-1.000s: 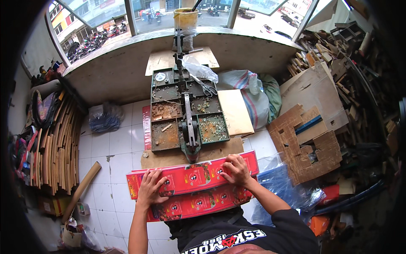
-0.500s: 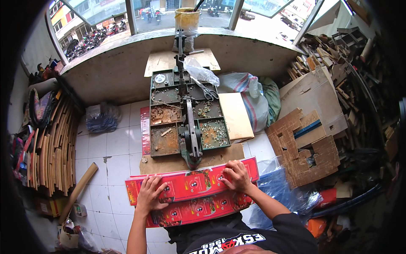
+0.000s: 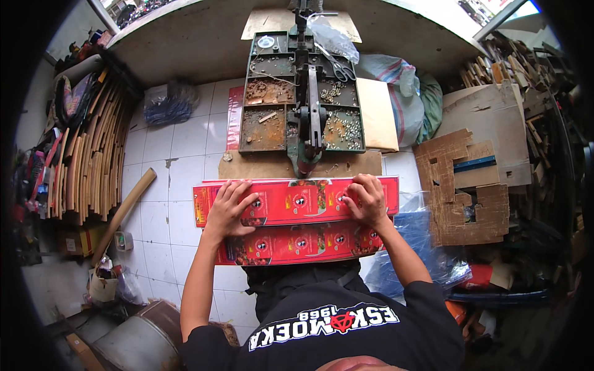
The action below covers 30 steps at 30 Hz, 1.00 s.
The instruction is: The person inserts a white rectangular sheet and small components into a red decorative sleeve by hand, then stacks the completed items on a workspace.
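Note:
Two long red printed strips, which look like cardboard or stiff plastic, lie before my body, one overlapping the other. My left hand (image 3: 231,208) rests on the left part of the upper strip (image 3: 291,207), fingers spread over its face and thumb by its lower edge. At that strip's right end, my right hand (image 3: 367,201) has its fingers bent and its thumb close to them, gripping the strip. Nearer to me, the lower strip (image 3: 288,244) shows below the upper one. Just beyond the strips stands a dark metal hand press (image 3: 307,123) with a long lever.
Beyond the press, a green compartment tray (image 3: 264,151) holds small metal fittings and scissors (image 3: 338,65). Brown board (image 3: 266,166) lies beneath it. Stacked boards (image 3: 86,167) stand left; cut brown board (image 3: 442,216) and clear plastic sheets (image 3: 408,232) lie right. A cardboard tube (image 3: 127,213) leans at left.
The view has tilted down toward my body, so the press, tray and strips sit higher in the picture. Both hands keep about the same places on the strips.

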Each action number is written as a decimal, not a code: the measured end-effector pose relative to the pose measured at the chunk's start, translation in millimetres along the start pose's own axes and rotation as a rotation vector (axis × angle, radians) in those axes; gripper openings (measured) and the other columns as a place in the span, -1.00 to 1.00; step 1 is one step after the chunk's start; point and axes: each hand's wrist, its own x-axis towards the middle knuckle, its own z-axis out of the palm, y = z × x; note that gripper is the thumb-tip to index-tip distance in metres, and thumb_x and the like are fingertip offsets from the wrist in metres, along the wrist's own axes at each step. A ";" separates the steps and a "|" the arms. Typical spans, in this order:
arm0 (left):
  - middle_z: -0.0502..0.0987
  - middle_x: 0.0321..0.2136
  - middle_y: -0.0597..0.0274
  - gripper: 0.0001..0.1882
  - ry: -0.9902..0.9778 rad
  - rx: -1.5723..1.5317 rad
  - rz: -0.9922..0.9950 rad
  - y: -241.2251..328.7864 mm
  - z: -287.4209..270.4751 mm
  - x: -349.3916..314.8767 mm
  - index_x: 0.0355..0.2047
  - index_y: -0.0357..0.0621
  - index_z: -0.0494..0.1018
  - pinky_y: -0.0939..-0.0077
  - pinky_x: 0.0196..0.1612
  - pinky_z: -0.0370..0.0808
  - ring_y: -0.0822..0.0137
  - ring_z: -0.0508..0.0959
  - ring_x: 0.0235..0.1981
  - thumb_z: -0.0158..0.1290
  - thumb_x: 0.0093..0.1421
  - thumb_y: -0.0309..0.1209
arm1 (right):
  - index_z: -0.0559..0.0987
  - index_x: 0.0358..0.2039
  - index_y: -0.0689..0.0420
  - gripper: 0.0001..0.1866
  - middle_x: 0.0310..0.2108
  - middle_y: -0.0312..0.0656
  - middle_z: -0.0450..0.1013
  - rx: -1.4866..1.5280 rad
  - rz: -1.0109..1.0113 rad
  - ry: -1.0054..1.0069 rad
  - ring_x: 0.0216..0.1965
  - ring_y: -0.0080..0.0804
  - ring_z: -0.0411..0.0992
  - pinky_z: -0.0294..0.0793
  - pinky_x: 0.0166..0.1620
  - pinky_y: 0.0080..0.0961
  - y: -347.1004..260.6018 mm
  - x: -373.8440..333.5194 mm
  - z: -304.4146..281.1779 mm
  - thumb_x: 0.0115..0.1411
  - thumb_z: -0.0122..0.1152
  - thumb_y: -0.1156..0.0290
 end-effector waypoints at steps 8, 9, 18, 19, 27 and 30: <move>0.28 0.28 0.09 0.02 -0.011 0.073 -0.001 4.2 -4.5 -7.9 0.21 0.09 0.35 0.00 0.44 0.11 0.01 0.27 0.32 0.44 -0.35 -0.03 | 0.59 -0.32 0.16 -0.85 -0.27 -0.11 0.55 0.054 0.030 0.313 -0.15 -0.09 0.53 0.49 -0.05 -0.23 1.4 -1.4 5.0 0.08 0.36 0.55; 0.27 0.29 0.10 0.01 -0.023 0.081 -0.002 5.8 -3.6 -5.7 0.22 0.09 0.34 -0.06 0.45 0.06 0.03 0.25 0.34 0.43 -0.32 -0.03 | 0.59 -0.30 0.17 -0.86 -0.26 -0.10 0.55 0.050 0.103 0.374 -0.14 -0.09 0.52 0.49 -0.04 -0.23 3.4 -5.2 1.8 0.10 0.35 0.56; 0.13 0.40 0.12 -0.12 0.302 0.203 -0.499 42.5 -7.2 -60.1 0.35 0.13 0.24 -0.21 0.46 -0.30 0.09 0.06 0.45 0.21 0.10 0.17 | 0.56 -0.02 0.22 -0.68 -0.09 -0.05 0.56 -0.049 0.826 0.653 -0.04 -0.15 0.51 0.43 0.09 -0.26 10.3 -99.6 -36.8 0.22 0.27 0.43; 0.15 0.38 0.05 -0.27 0.436 0.194 -0.605 46.7 -4.7 -70.1 0.34 0.02 0.25 -0.26 0.44 -0.24 0.04 0.10 0.43 0.13 0.25 0.02 | 0.50 0.08 0.24 -0.59 -0.07 -0.06 0.56 0.050 0.968 0.693 -0.03 -0.22 0.50 0.42 0.10 -0.26 15.6 -118.0 -36.9 0.24 0.27 0.40; 0.58 -0.08 -0.06 -0.62 0.522 -0.450 -1.341 27.8 43.8 -168.7 -0.01 -0.34 0.53 0.31 0.03 0.49 0.15 0.58 -0.08 0.01 0.36 -0.26 | 0.53 0.08 0.30 -0.57 -0.21 -0.14 0.58 0.324 1.194 0.232 -0.18 -0.45 0.51 0.48 -0.06 -0.50 43.8 -194.4 -10.9 0.30 0.29 0.29; 0.66 -0.35 0.06 -0.60 0.555 -0.629 -1.328 30.0 48.2 -167.6 -0.13 -0.38 0.59 0.42 -0.15 0.50 0.36 0.58 -0.32 -0.05 0.42 -0.23 | 0.59 -0.06 0.34 -0.66 -0.32 -0.19 0.59 0.365 1.160 0.214 -0.30 -0.51 0.49 0.48 -0.14 -0.53 42.2 -177.6 -8.8 0.31 0.26 0.31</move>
